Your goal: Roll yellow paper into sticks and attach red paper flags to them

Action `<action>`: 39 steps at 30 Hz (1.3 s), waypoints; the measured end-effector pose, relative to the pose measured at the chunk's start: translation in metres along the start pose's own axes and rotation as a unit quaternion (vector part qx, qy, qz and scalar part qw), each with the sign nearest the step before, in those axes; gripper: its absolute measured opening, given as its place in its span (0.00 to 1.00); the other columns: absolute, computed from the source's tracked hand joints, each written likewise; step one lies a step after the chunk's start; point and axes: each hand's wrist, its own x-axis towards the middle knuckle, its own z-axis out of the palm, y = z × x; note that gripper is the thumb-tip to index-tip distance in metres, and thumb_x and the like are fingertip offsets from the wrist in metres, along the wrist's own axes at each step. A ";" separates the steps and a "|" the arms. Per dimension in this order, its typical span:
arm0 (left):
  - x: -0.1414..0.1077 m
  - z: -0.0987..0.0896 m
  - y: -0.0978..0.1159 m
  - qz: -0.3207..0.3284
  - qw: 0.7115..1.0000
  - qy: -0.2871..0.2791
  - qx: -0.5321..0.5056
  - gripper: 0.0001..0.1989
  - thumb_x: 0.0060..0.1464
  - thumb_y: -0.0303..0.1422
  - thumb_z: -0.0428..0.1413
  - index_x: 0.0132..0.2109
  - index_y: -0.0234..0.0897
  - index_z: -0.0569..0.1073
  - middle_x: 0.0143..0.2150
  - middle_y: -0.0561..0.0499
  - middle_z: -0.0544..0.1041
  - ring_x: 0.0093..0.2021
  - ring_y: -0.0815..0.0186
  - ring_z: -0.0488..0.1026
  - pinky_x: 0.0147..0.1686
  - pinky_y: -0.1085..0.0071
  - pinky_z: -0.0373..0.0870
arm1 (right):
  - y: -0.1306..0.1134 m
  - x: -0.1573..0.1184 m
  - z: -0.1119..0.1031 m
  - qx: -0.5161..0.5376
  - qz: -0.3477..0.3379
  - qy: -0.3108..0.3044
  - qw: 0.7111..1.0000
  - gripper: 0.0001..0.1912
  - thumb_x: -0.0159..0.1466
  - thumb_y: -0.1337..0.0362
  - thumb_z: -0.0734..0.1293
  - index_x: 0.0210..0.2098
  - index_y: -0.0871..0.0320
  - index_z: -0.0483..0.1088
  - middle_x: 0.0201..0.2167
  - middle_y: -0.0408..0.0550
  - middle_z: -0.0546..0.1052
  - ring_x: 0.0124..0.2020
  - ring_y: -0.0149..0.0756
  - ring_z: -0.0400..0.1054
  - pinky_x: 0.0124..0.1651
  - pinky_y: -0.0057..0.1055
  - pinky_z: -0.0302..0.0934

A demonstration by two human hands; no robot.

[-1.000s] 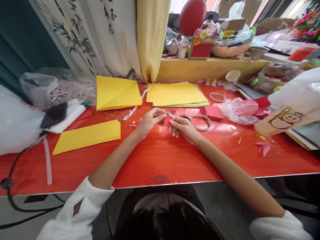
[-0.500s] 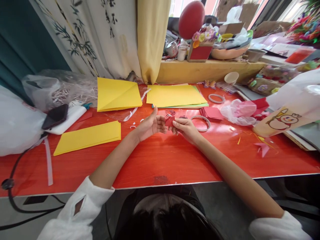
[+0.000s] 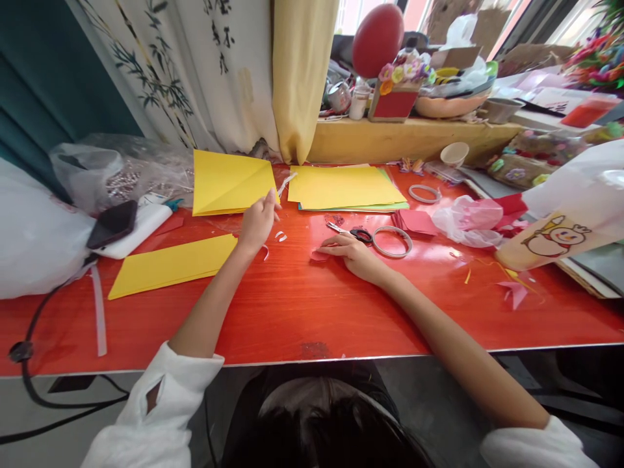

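Observation:
My left hand (image 3: 258, 220) is raised over the table by the right edge of the folded yellow paper (image 3: 170, 263). Its fingers are pinched together, and what they hold, if anything, is too small to name. My right hand (image 3: 351, 252) is low over the table with its fingers spread on a small red paper piece (image 3: 319, 256). Scissors with black handles (image 3: 361, 235) lie just beyond the right hand, beside a roll of tape (image 3: 392, 241). Small white scraps (image 3: 280, 236) lie between the hands.
Yellow sheets (image 3: 234, 183) and a second yellow stack (image 3: 346, 187) lie at the back. Red paper squares (image 3: 415, 221), another tape roll (image 3: 424, 193) and a plastic cup (image 3: 550, 234) are to the right. A phone (image 3: 113, 224) lies at the left.
My hands have moved apart. The left went left and up, its fingers closing. The right lowered the red paper to the table and spread its fingers. The scissors show more fully.

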 end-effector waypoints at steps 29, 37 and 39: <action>0.098 -0.116 -0.113 0.165 0.889 -0.143 0.402 0.28 0.54 0.50 0.47 0.55 0.38 0.67 0.58 0.47 0.68 0.57 0.59 0.64 0.57 0.66 0.56 | 0.015 0.105 0.052 -0.128 -0.023 0.012 0.991 0.19 0.64 0.58 0.59 0.49 0.64 0.68 0.46 0.59 0.71 0.50 0.43 0.63 0.54 0.40 0.58; 0.102 -0.114 -0.117 0.154 0.902 -0.151 0.374 0.24 0.56 0.50 0.45 0.52 0.43 0.71 0.54 0.52 0.73 0.53 0.60 0.69 0.52 0.71 0.61 | 0.021 0.119 0.050 -0.041 0.003 0.026 0.999 0.17 0.63 0.65 0.62 0.49 0.66 0.68 0.47 0.60 0.71 0.50 0.42 0.63 0.56 0.40 0.56; 0.101 -0.115 -0.118 0.149 0.903 -0.147 0.374 0.24 0.55 0.50 0.46 0.52 0.43 0.72 0.53 0.52 0.73 0.52 0.60 0.70 0.52 0.71 0.62 | 0.020 0.117 0.047 -0.003 0.008 0.028 1.000 0.19 0.60 0.66 0.66 0.50 0.64 0.68 0.49 0.58 0.70 0.51 0.40 0.63 0.57 0.37 0.56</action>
